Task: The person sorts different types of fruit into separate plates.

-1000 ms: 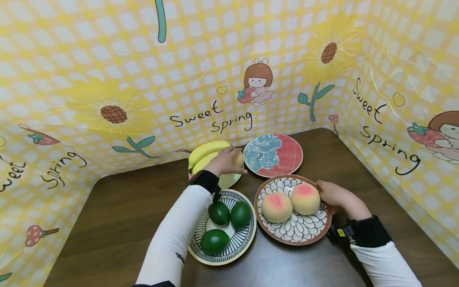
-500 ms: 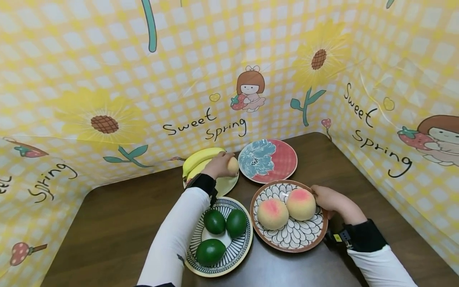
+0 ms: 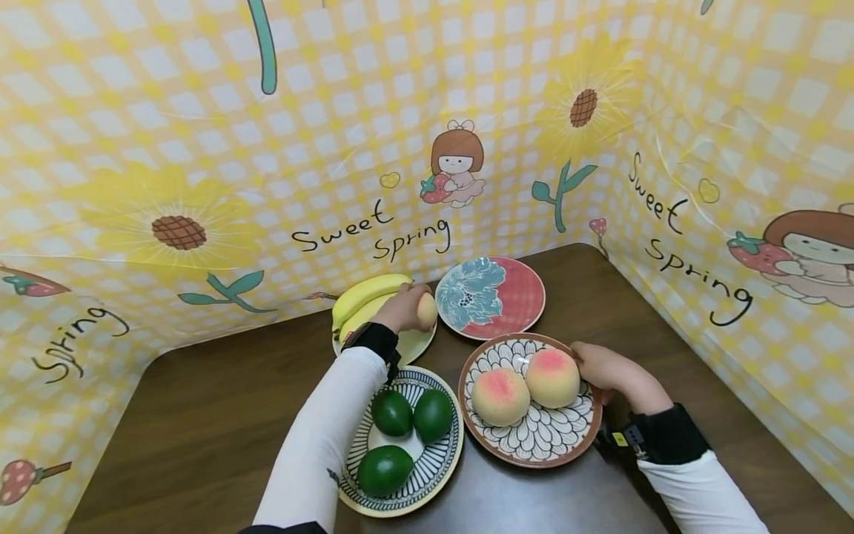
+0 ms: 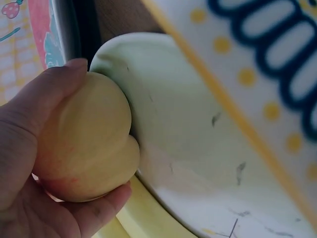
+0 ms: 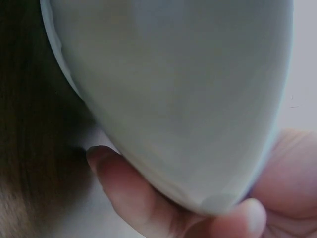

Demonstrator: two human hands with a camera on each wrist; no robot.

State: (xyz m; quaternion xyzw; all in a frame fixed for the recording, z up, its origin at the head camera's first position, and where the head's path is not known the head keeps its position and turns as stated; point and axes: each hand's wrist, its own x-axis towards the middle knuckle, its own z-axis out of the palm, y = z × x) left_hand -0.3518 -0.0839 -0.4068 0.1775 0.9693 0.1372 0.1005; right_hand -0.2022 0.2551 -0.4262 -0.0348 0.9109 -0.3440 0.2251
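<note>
In the head view my left hand (image 3: 400,308) grips a peach (image 3: 426,310) at the plate (image 3: 419,348) with bananas (image 3: 369,298). The left wrist view shows thumb and fingers curled round this peach (image 4: 89,139), above the pale green plate (image 4: 173,124). My right hand (image 3: 614,374) holds the right rim of a brown-rimmed plate (image 3: 543,439). On it lie two peaches, a left one (image 3: 501,397) and a right one (image 3: 553,379). The right wrist view has fingers (image 5: 133,198) against the plate's pale underside (image 5: 173,109); that side looks raised.
A striped plate (image 3: 443,475) with three dark green fruits (image 3: 385,471) stands in front, under the left forearm. Behind the peach plate lies a red and blue flower plate (image 3: 523,297). A yellow checked cloth (image 3: 333,148) walls the brown table (image 3: 200,415).
The left hand has closed round the peach from a spread pose over it, and more of the peach shows. The right hand still holds its plate. The head view has shifted slightly.
</note>
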